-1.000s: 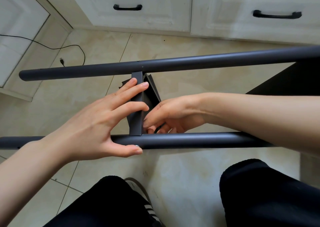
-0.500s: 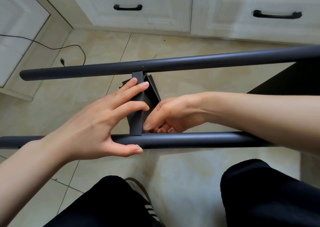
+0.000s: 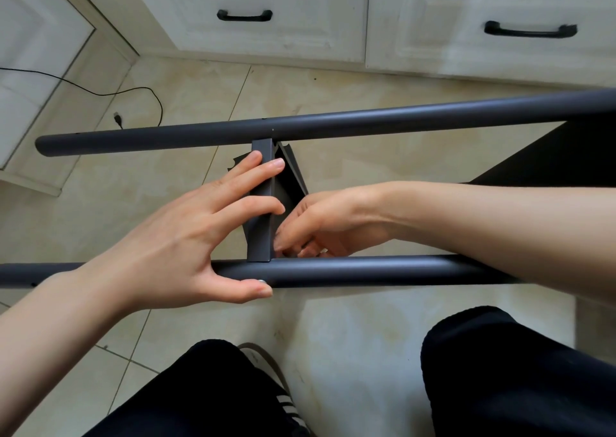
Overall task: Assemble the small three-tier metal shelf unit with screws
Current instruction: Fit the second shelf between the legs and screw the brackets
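Two dark grey metal tubes lie level across the view, the far tube (image 3: 366,123) and the near tube (image 3: 366,269). A dark shelf panel (image 3: 260,239), seen edge-on, spans the gap between them. My left hand (image 3: 173,243) lays straight fingers on the panel's edge, and its thumb presses the front of the near tube, where a small silvery spot shows at the thumb tip. My right hand (image 3: 333,216) reaches in from the right, its fingertips bunched at the corner where panel and near tube meet. Whatever they may pinch is hidden.
A second dark panel (image 3: 550,159) joins the tubes at the right edge. White cabinet drawers with black handles (image 3: 245,16) stand behind. A black cable (image 3: 140,93) lies on the tiled floor at left. My knees (image 3: 516,370) and a striped shoe (image 3: 280,393) are below.
My right hand's fingertips have shifted slightly at the panel's lower corner. The left hand, tubes and panel have stayed in place.
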Available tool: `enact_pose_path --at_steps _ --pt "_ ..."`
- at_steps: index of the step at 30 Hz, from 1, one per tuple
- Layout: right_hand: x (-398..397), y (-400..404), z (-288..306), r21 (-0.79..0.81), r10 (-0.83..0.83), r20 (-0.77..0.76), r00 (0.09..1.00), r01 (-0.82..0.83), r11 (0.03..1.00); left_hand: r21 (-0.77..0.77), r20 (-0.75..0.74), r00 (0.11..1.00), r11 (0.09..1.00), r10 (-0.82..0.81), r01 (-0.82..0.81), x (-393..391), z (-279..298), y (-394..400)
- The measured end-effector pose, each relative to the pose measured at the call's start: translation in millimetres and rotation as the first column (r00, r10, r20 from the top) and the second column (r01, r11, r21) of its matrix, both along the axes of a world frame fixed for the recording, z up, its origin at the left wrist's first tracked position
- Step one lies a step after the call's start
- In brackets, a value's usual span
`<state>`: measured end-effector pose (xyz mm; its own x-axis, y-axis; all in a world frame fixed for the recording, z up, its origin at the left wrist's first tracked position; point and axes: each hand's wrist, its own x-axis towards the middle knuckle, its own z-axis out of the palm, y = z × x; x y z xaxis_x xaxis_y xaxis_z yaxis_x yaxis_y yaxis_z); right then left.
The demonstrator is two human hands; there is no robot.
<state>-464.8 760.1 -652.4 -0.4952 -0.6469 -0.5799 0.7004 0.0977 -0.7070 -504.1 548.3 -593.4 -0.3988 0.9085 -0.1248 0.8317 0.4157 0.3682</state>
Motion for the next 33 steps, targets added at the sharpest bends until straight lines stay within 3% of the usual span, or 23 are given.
enact_pose_path --at_steps 4,10,17,24,30,33 --pt "1.8 -4.8 -2.6 0.055 0.025 -0.020 0.999 -0.024 0.998 -0.003 0.001 1.000 1.000 0.001 -0.001 -0.1 0.1 0.4" --pt "-2.6 1.3 -1.5 -0.071 -0.006 0.048 0.999 0.010 0.997 -0.002 0.001 1.000 1.000 0.007 -0.007 0.0 -0.1 0.4" --pt "0.7 -1.1 0.1 0.045 0.036 -0.011 0.999 -0.035 0.998 -0.002 -0.001 1.000 1.000 -0.011 0.011 -1.2 -0.8 0.3" --pt "1.3 -2.3 -1.5 -0.016 0.014 -0.009 1.000 -0.014 1.000 -0.004 -0.002 1.000 1.000 0.005 -0.005 -0.3 -0.3 0.6" --pt "0.3 -1.5 -0.7 0.047 0.042 -0.022 0.999 -0.041 0.998 -0.002 0.003 1.000 1.000 0.001 -0.001 0.3 0.1 0.2" --pt "-1.7 -0.3 -1.3 -0.027 0.012 0.013 1.000 -0.012 1.000 -0.001 0.003 1.000 1.000 0.000 0.000 0.1 0.3 0.3"
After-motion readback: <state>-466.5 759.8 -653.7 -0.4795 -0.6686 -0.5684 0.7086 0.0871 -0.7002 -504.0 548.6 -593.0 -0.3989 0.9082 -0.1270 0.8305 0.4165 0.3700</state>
